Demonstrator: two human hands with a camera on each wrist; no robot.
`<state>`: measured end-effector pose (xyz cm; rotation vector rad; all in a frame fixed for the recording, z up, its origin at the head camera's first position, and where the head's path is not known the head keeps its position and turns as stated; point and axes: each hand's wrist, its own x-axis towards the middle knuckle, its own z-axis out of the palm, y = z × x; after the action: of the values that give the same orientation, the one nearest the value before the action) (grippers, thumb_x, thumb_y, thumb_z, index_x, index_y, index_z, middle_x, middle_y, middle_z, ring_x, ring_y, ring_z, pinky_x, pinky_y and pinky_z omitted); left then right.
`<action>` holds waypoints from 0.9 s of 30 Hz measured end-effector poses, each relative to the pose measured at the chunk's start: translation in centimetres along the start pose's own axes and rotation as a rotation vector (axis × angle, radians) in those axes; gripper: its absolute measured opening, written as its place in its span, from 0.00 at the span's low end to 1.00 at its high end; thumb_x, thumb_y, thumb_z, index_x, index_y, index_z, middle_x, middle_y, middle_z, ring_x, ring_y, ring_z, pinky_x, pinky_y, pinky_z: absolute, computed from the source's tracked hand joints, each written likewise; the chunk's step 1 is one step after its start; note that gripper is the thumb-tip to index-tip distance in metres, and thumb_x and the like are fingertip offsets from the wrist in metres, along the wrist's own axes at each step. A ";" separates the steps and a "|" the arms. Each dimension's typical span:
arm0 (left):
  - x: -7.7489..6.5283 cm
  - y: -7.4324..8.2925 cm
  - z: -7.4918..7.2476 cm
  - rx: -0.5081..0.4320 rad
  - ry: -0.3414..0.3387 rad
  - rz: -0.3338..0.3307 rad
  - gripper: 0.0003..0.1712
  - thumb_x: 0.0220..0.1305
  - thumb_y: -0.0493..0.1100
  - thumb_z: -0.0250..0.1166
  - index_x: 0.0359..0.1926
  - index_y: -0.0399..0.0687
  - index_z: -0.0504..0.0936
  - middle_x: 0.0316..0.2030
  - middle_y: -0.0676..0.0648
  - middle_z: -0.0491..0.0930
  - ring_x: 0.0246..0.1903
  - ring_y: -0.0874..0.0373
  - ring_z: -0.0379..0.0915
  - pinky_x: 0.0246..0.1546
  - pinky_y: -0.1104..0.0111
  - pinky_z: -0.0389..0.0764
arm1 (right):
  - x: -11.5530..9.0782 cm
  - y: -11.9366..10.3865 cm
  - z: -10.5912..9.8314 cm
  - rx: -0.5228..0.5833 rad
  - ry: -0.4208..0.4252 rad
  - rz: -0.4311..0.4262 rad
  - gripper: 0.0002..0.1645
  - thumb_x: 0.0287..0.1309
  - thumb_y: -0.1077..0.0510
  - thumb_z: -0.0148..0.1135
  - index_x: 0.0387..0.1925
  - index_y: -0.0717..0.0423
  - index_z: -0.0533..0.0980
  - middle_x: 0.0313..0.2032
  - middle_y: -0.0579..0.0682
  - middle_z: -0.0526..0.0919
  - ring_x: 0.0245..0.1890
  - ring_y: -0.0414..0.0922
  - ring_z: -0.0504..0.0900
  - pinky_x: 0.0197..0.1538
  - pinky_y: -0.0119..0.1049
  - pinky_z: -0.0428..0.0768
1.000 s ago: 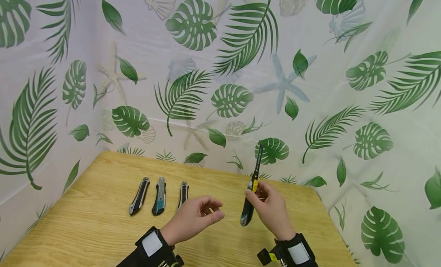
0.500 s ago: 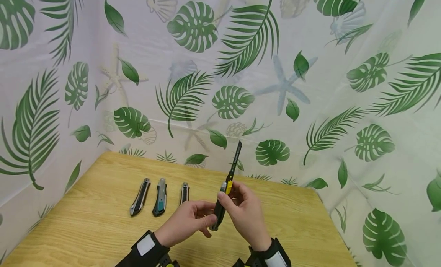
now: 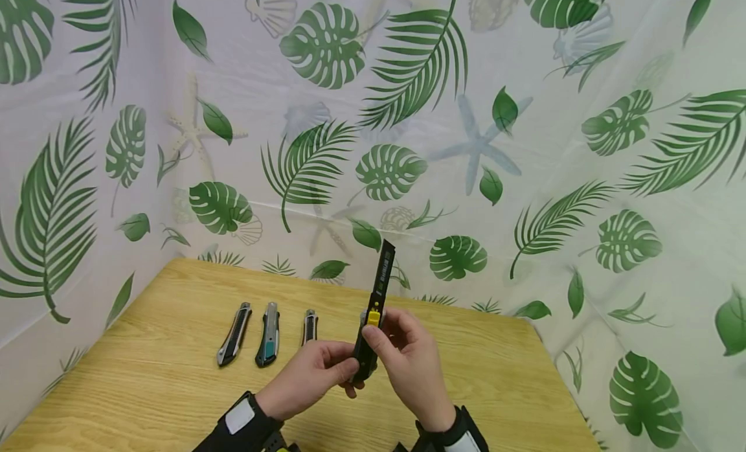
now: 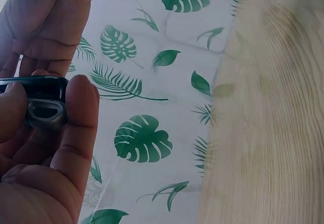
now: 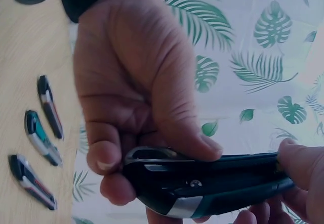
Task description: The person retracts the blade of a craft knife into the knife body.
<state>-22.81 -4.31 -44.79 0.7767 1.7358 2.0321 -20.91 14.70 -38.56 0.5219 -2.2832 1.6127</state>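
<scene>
A black box cutter (image 3: 381,277) with a yellow slider is held up above the table, its long black blade pointing up and tilted slightly right in the head view. My left hand (image 3: 309,377) grips the lower end of its handle between thumb and fingers. Near the yellow slider, my right hand (image 3: 415,368) pinches the handle's upper part. The left wrist view shows the silver looped butt (image 4: 46,112) of the handle between left thumb and fingers. In the right wrist view the cutter's dark handle (image 5: 202,183) spans both hands; its blade is out of that view.
Three more box cutters lie in a row on the wooden table (image 3: 146,368): a grey and black one (image 3: 234,335) at left, a teal and silver one (image 3: 269,335), and one (image 3: 310,326) partly behind my left hand. A leaf-patterned sheet (image 3: 408,147) stands behind the table.
My right hand has brought the box cutter left to my left hand, which has taken hold of the handle's lower end. The cutter has turned so its flat side and slider face the head camera.
</scene>
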 end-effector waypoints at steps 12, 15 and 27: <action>-0.5 0.1 -0.5 -0.116 -0.116 0.030 0.20 0.77 0.41 0.58 0.60 0.30 0.79 0.37 0.43 0.85 0.36 0.57 0.82 0.40 0.66 0.84 | 0.1 -0.5 -0.6 0.164 -0.127 0.090 0.15 0.74 0.50 0.58 0.44 0.55 0.84 0.33 0.53 0.81 0.30 0.45 0.77 0.38 0.38 0.79; -0.6 0.1 -0.5 -0.120 -0.117 0.026 0.20 0.77 0.41 0.58 0.61 0.30 0.79 0.37 0.43 0.86 0.35 0.58 0.82 0.41 0.66 0.84 | 0.2 -0.5 -0.7 0.188 -0.140 0.081 0.15 0.75 0.51 0.57 0.45 0.58 0.83 0.35 0.55 0.83 0.33 0.46 0.79 0.41 0.39 0.81; -0.7 0.0 -0.6 -0.134 -0.152 0.023 0.22 0.76 0.42 0.59 0.61 0.29 0.78 0.38 0.45 0.85 0.36 0.58 0.81 0.42 0.66 0.83 | 0.2 -0.5 -1.0 0.212 -0.216 0.078 0.21 0.78 0.50 0.52 0.47 0.63 0.83 0.44 0.56 0.87 0.41 0.52 0.85 0.51 0.44 0.81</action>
<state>-22.60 -5.18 -44.95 0.8868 1.4987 2.0229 -20.83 15.48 -37.73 0.6966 -2.3203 1.9354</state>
